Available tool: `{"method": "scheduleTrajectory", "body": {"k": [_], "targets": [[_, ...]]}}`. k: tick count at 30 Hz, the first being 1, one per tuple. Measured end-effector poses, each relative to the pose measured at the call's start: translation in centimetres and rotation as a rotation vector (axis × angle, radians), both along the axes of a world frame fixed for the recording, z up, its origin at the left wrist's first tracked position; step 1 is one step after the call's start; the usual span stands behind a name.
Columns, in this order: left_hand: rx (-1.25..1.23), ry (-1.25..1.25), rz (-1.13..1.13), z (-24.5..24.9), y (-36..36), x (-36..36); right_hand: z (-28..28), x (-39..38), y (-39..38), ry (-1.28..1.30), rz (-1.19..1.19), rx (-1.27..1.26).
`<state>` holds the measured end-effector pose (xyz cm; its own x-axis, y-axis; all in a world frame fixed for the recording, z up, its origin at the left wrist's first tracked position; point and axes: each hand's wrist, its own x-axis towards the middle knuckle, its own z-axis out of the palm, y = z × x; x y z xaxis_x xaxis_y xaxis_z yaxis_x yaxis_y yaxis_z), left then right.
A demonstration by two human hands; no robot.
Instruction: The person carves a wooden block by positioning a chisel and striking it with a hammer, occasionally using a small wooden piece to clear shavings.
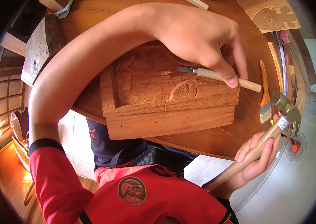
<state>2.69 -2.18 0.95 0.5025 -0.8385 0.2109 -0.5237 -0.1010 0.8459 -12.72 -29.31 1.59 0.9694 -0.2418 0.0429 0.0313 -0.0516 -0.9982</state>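
Note:
My left hand [202, 37] reaches over the carved wooden block [173, 123], its thumb and fingers closed around the pale handle of a chisel [250, 85]. The chisel lies nearly level, its metal blade pointing left over the recessed, carved face of the block. A spiral inside a circle is cut into that face just below the blade, and curled shavings [127, 81] lie to the left. Lower right, my right hand [257, 164] grips the wooden handle of a claw hammer [259, 147]. The hammer is raised beside the table edge, head up, apart from the chisel.
The block rests on a brown wooden table [187, 143] with a curved near edge. To the right lie a paintbrush [264, 89], a measuring tape [282, 63] and wood strips. A board with a drawn pattern [273, 16] sits far right. A fan [296, 146] stands beyond the table.

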Motion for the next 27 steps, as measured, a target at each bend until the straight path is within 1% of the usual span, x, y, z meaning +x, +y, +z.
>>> {"method": "scheduleTrajectory", "body": {"k": [2,3,4,5,7,8,10,11,13,14,16,17,18,19,20,21,22,23,25,26,27], "targets": [[-0.282,0.035,-0.196,-3.0,-1.1,1.9,-0.1,-0.1,0.3,0.0,0.024,-0.035],[-0.289,0.101,-0.245,-2.8,-1.0,2.1,-0.1,-0.2,0.4,0.003,0.033,-0.052],[-0.293,0.169,-0.293,-1.6,-1.0,1.7,-0.2,-0.3,0.5,0.013,0.045,-0.049],[-0.163,0.28,-0.288,0.1,0.6,1.9,-0.2,-0.3,0.7,0.023,0.059,-0.045],[-0.047,0.508,-0.381,2.8,1.7,2.4,-0.2,-0.4,0.9,0.023,0.068,-0.043],[-0.065,0.626,-0.483,3.1,1.8,3.6,-0.2,-0.4,1.0,0.012,0.062,-0.045],[-0.106,0.514,-0.434,3.3,1.5,2.4,-0.2,-0.4,1.1,-0.02,0.061,-0.039],[-0.127,0.284,-0.284,2.3,1.5,0.2,-0.2,-0.4,1.0,-0.042,0.064,-0.03],[-0.138,0.157,-0.173,2.2,1.3,-0.6,-0.1,-0.4,0.8,-0.062,0.068,-0.038],[-0.129,0.261,-0.212,2.4,1.4,0.4,0.0,-0.3,0.7,-0.058,0.07,-0.054],[-0.11,0.242,-0.206,2.5,1.1,0.6,0.1,-0.2,0.7,-0.044,0.071,-0.079],[-0.101,0.119,-0.158,2.0,0.9,-0.1,0.0,-0.4,0.8,-0.034,0.073,-0.088],[-0.108,0.088,-0.14,1.6,1.0,-0.2,-0.1,-0.5,1.0,-0.024,0.076,-0.093],[-0.114,0.057,-0.121,1.1,1.1,-0.3,-0.4,-0.8,1.4,-0.01,0.08,-0.001],[-0.141,0.113,-0.133,0.7,1.3,0.2,-0.9,-1.4,1.8,0.001,0.086,0.09],[-0.117,0.166,-0.132,1.0,1.3,0.4,-1.3,-1.9,1.8,0.01,0.091,0.181],[-0.093,0.219,-0.129,1.4,1.3,0.6,-1.9,-2.4,1.5,0.037,0.177,0.27],[-0.019,0.272,-0.112,2.0,1.4,0.9,-2.3,-2.6,2.1,0.051,0.183,0.363],[0.05,0.231,-0.051,2.3,1.0,0.4,-3.1,-2.3,2.7,0.049,0.238,0.294],[0.043,0.133,0.0,2.3,0.8,-0.7,-3.3,-1.6,2.6,0.02,0.271,0.247],[0.057,0.122,0.032,2.4,0.8,-0.9,-3.6,-0.9,2.5,-0.012,0.301,0.2]]}}
